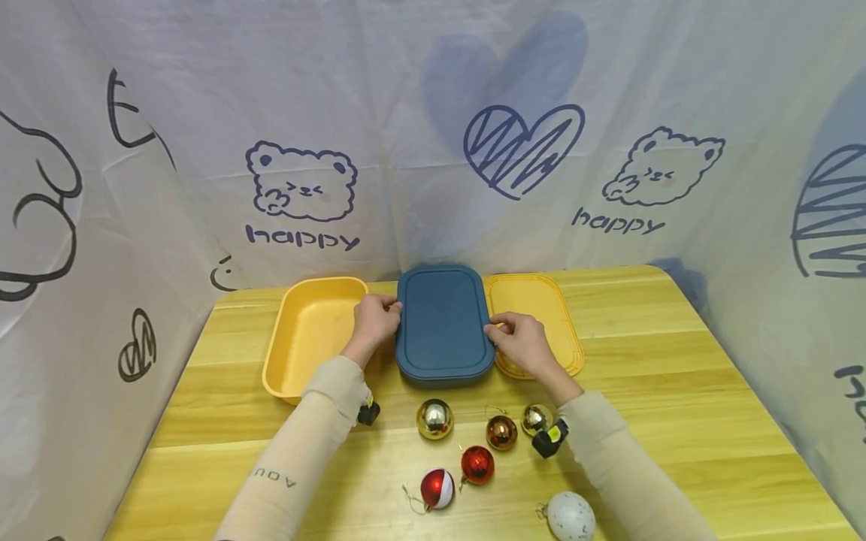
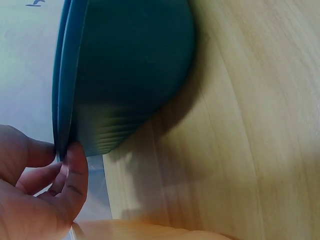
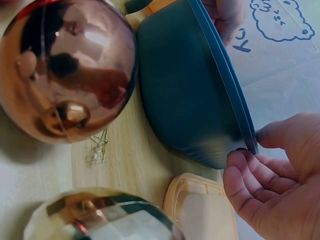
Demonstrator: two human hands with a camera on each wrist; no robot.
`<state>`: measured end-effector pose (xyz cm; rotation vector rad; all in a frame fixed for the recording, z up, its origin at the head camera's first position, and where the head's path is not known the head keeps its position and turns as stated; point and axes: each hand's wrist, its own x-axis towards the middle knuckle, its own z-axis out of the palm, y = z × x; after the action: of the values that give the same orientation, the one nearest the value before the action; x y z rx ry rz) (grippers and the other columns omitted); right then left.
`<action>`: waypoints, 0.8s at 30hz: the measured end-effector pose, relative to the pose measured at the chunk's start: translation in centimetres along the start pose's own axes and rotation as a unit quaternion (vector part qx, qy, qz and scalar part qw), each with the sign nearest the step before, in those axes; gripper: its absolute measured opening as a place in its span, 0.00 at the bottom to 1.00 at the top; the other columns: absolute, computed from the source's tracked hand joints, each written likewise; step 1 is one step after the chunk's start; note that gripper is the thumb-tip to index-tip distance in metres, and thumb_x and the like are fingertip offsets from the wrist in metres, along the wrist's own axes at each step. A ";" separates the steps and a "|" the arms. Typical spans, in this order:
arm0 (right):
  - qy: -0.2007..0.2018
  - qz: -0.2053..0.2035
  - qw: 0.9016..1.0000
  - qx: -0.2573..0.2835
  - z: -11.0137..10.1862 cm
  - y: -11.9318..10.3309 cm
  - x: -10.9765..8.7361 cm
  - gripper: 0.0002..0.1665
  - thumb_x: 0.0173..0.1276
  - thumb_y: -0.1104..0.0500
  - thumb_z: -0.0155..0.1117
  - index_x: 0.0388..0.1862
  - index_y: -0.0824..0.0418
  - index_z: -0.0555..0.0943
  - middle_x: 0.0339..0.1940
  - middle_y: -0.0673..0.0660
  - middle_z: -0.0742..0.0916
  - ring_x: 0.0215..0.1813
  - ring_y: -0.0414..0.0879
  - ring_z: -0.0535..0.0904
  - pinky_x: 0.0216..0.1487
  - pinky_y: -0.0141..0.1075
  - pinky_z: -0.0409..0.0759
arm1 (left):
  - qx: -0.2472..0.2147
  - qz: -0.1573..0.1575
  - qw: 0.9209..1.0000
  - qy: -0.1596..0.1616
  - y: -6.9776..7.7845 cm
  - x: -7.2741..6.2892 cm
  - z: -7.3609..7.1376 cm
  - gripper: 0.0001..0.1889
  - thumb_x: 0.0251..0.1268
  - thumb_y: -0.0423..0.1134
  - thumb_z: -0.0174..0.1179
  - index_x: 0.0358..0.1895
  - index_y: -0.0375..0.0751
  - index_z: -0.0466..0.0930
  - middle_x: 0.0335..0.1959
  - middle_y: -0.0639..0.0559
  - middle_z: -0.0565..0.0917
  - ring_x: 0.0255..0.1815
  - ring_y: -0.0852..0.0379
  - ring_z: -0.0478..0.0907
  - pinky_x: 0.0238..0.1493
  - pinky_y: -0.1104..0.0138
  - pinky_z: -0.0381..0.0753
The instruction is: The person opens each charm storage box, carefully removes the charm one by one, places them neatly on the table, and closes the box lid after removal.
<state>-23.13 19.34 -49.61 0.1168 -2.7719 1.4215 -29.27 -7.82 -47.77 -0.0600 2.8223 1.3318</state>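
A dark blue rectangular food container (image 2: 132, 55) stands at the back middle of the table, with its matching blue lid (image 1: 443, 323) lying over its top. On the left side, my left hand (image 1: 374, 323) pinches the lid's edge at the rim between thumb and fingers. Opposite it, my right hand (image 1: 524, 344) pinches the right edge in the same way, thumb above and fingers curled beneath. Whether the lid is pressed fully down cannot be told. Left of the container is an open yellow container (image 1: 307, 342); at its right lies a flat yellow lid (image 1: 551, 319), partly behind my right hand.
In front lie ball ornaments: a gold one (image 1: 434, 418), a copper one (image 1: 501, 433), another gold one (image 1: 537, 418), a red one (image 1: 477, 464), a red-and-white one (image 1: 437, 488) and a speckled white one (image 1: 570, 517). A printed white curtain (image 1: 419, 165) borders the wooden table (image 1: 663, 391).
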 end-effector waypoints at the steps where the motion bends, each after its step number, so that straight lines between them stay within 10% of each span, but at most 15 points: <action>1: 0.000 0.000 1.000 0.003 0.0 0.0 0.0 0.23 0.79 0.55 0.64 0.65 0.68 0.83 0.35 0.62 0.90 0.32 0.54 0.85 0.29 0.36 0.75 | -0.001 0.000 1.000 0.000 0.1 -0.1 0.0 0.17 0.80 0.38 0.57 0.61 0.34 0.87 0.55 0.38 0.89 0.56 0.43 0.82 0.58 0.55 0.84; 24: 0.017 0.004 1.000 -0.014 -1.2 0.1 0.2 0.23 0.79 0.55 0.63 0.63 0.71 0.83 0.41 0.69 0.91 0.40 0.62 0.90 0.32 0.35 0.80 | 0.003 0.022 0.999 0.024 -0.9 0.7 -0.2 0.17 0.75 0.40 0.60 0.57 0.34 0.89 0.49 0.38 0.91 0.54 0.41 0.84 0.56 0.54 0.85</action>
<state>-23.38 20.32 -48.97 0.0802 -2.7681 1.3717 -29.93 -8.54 -48.34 -0.0303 2.8827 1.3492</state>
